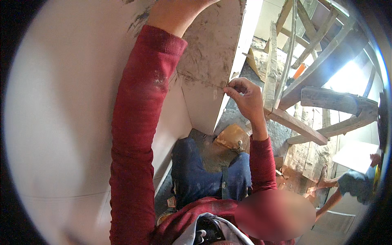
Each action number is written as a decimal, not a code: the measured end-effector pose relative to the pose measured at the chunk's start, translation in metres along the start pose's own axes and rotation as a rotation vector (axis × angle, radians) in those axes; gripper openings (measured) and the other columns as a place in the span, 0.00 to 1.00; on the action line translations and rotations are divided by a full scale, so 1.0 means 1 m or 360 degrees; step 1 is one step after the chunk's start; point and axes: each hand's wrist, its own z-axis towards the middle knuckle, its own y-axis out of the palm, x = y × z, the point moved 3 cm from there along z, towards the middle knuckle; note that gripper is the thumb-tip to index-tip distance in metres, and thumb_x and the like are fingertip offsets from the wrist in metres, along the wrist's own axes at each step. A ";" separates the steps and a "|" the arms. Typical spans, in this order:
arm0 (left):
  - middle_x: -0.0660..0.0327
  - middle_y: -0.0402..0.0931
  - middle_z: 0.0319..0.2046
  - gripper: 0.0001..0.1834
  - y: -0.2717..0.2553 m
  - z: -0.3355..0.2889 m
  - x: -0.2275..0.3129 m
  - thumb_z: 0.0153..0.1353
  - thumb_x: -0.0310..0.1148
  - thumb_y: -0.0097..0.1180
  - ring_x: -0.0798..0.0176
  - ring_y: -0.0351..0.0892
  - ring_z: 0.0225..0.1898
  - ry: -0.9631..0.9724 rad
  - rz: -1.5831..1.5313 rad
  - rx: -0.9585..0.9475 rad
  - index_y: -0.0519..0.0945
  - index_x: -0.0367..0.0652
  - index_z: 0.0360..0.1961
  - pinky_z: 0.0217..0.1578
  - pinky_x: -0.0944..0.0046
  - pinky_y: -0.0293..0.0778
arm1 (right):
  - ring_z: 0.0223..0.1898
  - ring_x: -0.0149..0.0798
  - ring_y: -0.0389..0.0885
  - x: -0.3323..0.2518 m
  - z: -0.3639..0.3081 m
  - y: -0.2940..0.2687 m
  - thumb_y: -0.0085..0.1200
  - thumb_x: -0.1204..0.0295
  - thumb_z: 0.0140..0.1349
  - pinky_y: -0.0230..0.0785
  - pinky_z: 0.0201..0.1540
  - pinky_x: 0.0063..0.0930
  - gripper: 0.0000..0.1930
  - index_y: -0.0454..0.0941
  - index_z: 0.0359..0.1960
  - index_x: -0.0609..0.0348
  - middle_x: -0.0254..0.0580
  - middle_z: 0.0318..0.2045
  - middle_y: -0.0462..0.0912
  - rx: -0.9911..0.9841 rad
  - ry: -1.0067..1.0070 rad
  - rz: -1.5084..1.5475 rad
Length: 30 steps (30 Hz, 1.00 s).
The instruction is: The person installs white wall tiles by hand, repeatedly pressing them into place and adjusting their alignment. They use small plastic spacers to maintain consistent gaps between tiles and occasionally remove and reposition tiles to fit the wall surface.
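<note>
My right hand [246, 98] is at the outer edge of a tile-faced wall section [204, 104], thumb and fingertips pinched together. Whatever lies between them is too small to make out. A thin dark joint line runs across the tiles to this pinch. My left arm, in a red sleeve, reaches up along the pale wall [69, 114]. Only the wrist and a bit of my left hand [192, 9] show at the top edge, over smeared tile; its fingers are cut off from sight.
Rough wooden trestles [310, 130] crowd the right side, with an orange object [300, 70] among them. A yellowish-brown slab [233, 136] lies on the floor by my knees. Beyond the planks [306, 157], another person [355, 183] is beside a white panel [356, 156].
</note>
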 end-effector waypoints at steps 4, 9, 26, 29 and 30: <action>0.56 0.77 0.50 0.28 0.001 0.000 -0.007 0.56 0.47 0.62 0.55 0.77 0.52 -0.0097 -0.0288 -0.0227 0.79 0.41 0.55 0.54 0.47 0.70 | 0.30 0.26 0.83 0.001 0.001 -0.003 0.68 0.71 0.56 0.75 0.36 0.24 0.10 0.82 0.35 0.63 0.40 0.28 0.86 -0.0081 0.0018 0.0132; 0.52 0.72 0.61 0.35 -0.014 -0.038 -0.025 0.61 0.54 0.61 0.50 0.72 0.62 -0.0182 -0.0296 -0.0118 0.73 0.44 0.63 0.64 0.44 0.63 | 0.30 0.28 0.82 0.011 0.006 0.001 0.66 0.69 0.60 0.75 0.36 0.26 0.10 0.82 0.35 0.64 0.41 0.28 0.86 -0.0105 0.0094 0.0129; 0.40 0.54 0.72 0.47 -0.095 -0.295 0.087 0.52 0.26 0.58 0.41 0.76 0.50 -0.1065 0.0093 -0.1174 0.51 0.28 0.73 0.53 0.50 0.70 | 0.31 0.33 0.84 -0.026 -0.014 0.001 0.63 0.68 0.63 0.75 0.34 0.27 0.14 0.83 0.47 0.62 0.45 0.35 0.86 0.0305 -0.0235 -0.0281; 0.40 0.56 0.72 0.47 -0.100 -0.290 0.090 0.51 0.27 0.58 0.43 0.78 0.45 -0.1208 0.0081 -0.1420 0.53 0.29 0.72 0.48 0.48 0.74 | 0.31 0.33 0.84 -0.015 -0.015 0.004 0.63 0.69 0.63 0.75 0.35 0.27 0.13 0.83 0.46 0.62 0.45 0.35 0.86 0.0328 -0.0201 -0.0255; 0.40 0.57 0.71 0.46 -0.102 -0.286 0.093 0.51 0.27 0.58 0.44 0.78 0.44 -0.1207 0.0100 -0.1518 0.54 0.30 0.72 0.48 0.48 0.75 | 0.31 0.34 0.84 -0.012 -0.014 0.006 0.63 0.69 0.63 0.75 0.35 0.27 0.13 0.83 0.46 0.62 0.45 0.35 0.86 0.0336 -0.0193 -0.0236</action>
